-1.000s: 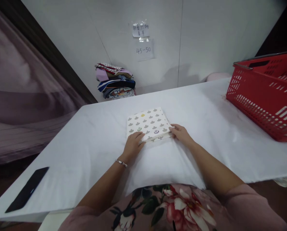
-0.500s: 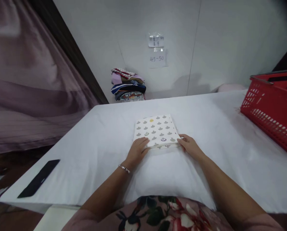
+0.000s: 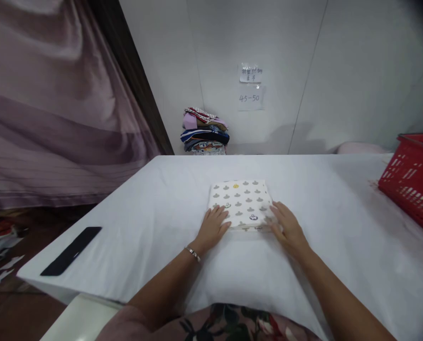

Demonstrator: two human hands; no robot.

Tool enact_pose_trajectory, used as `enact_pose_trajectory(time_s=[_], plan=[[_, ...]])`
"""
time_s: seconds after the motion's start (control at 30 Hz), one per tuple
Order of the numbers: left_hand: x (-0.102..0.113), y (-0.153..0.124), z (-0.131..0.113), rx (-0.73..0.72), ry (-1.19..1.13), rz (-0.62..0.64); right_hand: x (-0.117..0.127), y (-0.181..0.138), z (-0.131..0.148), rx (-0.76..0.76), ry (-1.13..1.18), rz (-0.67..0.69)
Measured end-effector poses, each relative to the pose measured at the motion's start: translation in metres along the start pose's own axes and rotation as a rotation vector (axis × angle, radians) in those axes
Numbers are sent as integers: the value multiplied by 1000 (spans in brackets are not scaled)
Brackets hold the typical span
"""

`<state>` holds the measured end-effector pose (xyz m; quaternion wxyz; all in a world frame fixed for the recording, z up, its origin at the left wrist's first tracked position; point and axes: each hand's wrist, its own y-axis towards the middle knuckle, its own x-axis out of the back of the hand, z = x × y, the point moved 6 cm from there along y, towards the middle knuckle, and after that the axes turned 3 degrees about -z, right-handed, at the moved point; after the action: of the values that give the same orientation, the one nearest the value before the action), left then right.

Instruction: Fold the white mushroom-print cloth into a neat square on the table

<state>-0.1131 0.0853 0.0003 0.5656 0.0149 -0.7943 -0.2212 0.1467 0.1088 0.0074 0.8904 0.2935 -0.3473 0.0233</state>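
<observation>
A folded white cloth (image 3: 241,201) with rows of small grey printed shapes, plus a yellow one and a dark one, lies flat in the middle of the table. My left hand (image 3: 213,227), with a bracelet at the wrist, rests its spread fingers on the cloth's near left corner. At the right edge, my right hand (image 3: 287,227) touches the cloth with its fingers extended, the thumb near the front corner. Neither hand grips the cloth. The layers of the fold show along its near edge.
The table (image 3: 161,199) has a white cover. A long black flat object (image 3: 72,251) lies at its left edge. A red basket (image 3: 412,180) stands at the right. Behind the table is a pile of folded clothes (image 3: 204,132). A pink curtain (image 3: 48,104) hangs at left.
My right hand has loosened from the cloth's right corner and its fingers are now stretched out. My left hand stays on the left corner. The whole view has shifted with the head.
</observation>
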Motion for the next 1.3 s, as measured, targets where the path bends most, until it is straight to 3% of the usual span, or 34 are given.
enact_pose_trajectory(time_s=[0.13, 0.27, 0.4, 0.57, 0.7, 0.8, 0.9, 1.03, 1.17, 1.3], plan=[[-3, -6, -2, -1, 15, 43, -31, -8, -1, 122, -118, 287], [8, 5, -2, 48, -70, 100, -38, -10, -7, 152, -280, 304], [15, 45, 7, 137, -81, 114, -40, -9, -6, 182, -365, 316], [-11, 91, 34, 191, 63, 187, -34, -10, -3, 162, -382, 369], [-34, 95, 51, 249, 104, 217, -26, 6, 8, 66, -324, 477], [-39, 92, 53, 231, 116, 209, -26, 45, 24, 14, -279, 431], [-37, 91, 52, 233, 118, 201, -48, 96, 41, 52, -265, 383], [-34, 92, 51, 241, 109, 180, -103, 142, 39, 52, -352, 452], [-37, 91, 52, 222, 117, 154, -144, 145, 13, 3, -453, 522], [-38, 89, 53, 203, 137, 140, -156, 136, -6, -7, -485, 527]])
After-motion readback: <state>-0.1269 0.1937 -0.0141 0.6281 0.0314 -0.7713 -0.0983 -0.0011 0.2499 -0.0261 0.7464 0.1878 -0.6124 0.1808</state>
